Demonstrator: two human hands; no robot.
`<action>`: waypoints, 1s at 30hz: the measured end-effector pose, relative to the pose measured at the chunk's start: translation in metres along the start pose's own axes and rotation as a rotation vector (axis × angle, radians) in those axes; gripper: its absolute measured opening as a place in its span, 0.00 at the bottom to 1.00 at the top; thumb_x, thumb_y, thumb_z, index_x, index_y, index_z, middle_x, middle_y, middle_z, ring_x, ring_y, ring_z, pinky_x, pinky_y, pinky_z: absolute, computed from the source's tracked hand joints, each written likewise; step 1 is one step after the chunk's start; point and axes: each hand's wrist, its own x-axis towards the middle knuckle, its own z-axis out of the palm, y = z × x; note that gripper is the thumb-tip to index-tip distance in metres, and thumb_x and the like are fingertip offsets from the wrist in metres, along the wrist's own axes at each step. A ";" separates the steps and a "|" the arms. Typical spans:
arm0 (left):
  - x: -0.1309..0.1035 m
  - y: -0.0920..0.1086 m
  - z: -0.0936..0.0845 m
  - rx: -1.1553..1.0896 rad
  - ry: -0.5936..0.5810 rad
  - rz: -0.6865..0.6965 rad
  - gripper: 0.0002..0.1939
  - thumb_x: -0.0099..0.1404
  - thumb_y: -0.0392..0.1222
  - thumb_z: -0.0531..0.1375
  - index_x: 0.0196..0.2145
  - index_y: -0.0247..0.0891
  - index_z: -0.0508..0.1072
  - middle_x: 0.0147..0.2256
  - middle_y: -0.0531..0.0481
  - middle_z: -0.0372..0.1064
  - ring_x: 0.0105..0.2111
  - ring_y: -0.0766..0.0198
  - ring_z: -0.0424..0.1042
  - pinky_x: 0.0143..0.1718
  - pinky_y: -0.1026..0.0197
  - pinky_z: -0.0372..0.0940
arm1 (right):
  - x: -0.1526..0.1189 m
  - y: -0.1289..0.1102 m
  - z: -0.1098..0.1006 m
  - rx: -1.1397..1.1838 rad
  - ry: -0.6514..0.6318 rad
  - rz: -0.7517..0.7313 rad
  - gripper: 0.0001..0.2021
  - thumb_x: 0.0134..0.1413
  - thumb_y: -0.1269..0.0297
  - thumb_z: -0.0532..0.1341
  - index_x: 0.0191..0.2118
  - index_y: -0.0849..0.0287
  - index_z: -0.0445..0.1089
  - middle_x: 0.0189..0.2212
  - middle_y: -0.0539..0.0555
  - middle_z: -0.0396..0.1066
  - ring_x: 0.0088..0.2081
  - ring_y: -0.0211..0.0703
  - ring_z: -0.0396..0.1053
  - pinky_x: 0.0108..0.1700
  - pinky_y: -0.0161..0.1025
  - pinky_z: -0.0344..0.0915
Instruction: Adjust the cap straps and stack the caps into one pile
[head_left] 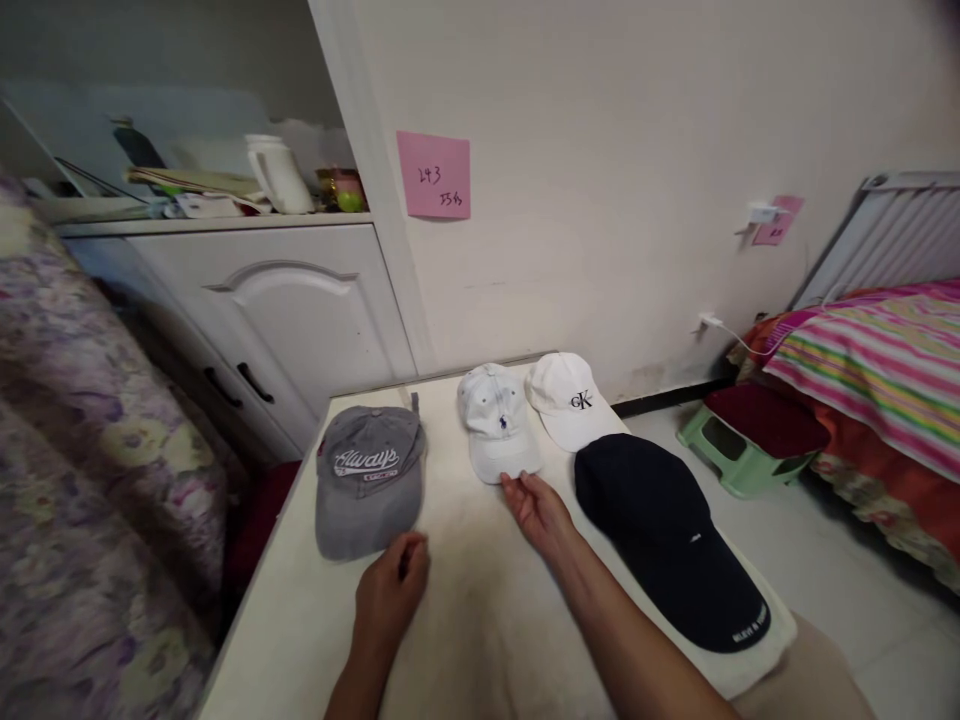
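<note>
White wall (637, 150) fills the background, with a pink note (433, 175) stuck on it above the cream table (480, 620) I stand at. 4 caps lie on this table. At the left is the grey cap (367, 480), brim toward me, with white lettering across its front. In the middle, further back, sits a white cap with a small dark emblem (495, 420), and touching it on the right is a second white cap with black letters (566, 400). Nearer me on the right lies the dark navy cap (667, 545), its long brim reaching the table's right edge.

My left hand (391, 590) rests on the table just at the near edge of the grey cap's brim, fingers curled loosely inward, gripping nothing that I can see; whether a fingertip touches the brim I cannot tell. My right hand (536, 510) lies palm up and open, fingers spread a little, their tips touching the brim of the emblem cap. The navy cap is just beside that wrist, to its right.

To the left stands a white cabinet (285, 320) with a jug (281, 175) and clutter on top. Floral fabric (97, 450) fills the left edge. On the right are a green stool (739, 450), a striped bedcover (885, 350) and a radiator (892, 230).
</note>
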 end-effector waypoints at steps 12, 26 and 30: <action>0.001 0.006 -0.002 -0.058 0.004 -0.054 0.14 0.64 0.50 0.54 0.35 0.42 0.75 0.24 0.54 0.74 0.26 0.60 0.72 0.29 0.64 0.62 | 0.018 -0.002 0.001 0.073 0.037 0.084 0.06 0.60 0.77 0.63 0.32 0.62 0.69 0.23 0.50 0.75 0.25 0.37 0.77 0.30 0.31 0.76; -0.001 0.011 -0.006 -0.363 0.044 -0.079 0.14 0.60 0.53 0.60 0.28 0.40 0.76 0.20 0.55 0.69 0.24 0.62 0.66 0.27 0.64 0.58 | -0.048 -0.004 0.007 -0.083 -0.318 0.123 0.10 0.52 0.75 0.70 0.40 0.61 0.72 0.33 0.50 0.80 0.29 0.36 0.78 0.32 0.30 0.76; -0.007 0.014 -0.010 -0.606 0.009 -0.085 0.25 0.62 0.62 0.58 0.36 0.36 0.78 0.29 0.46 0.77 0.31 0.56 0.74 0.34 0.59 0.66 | -0.073 0.004 -0.003 -0.228 -0.398 0.172 0.15 0.48 0.69 0.74 0.40 0.64 0.72 0.32 0.55 0.81 0.28 0.38 0.78 0.32 0.31 0.75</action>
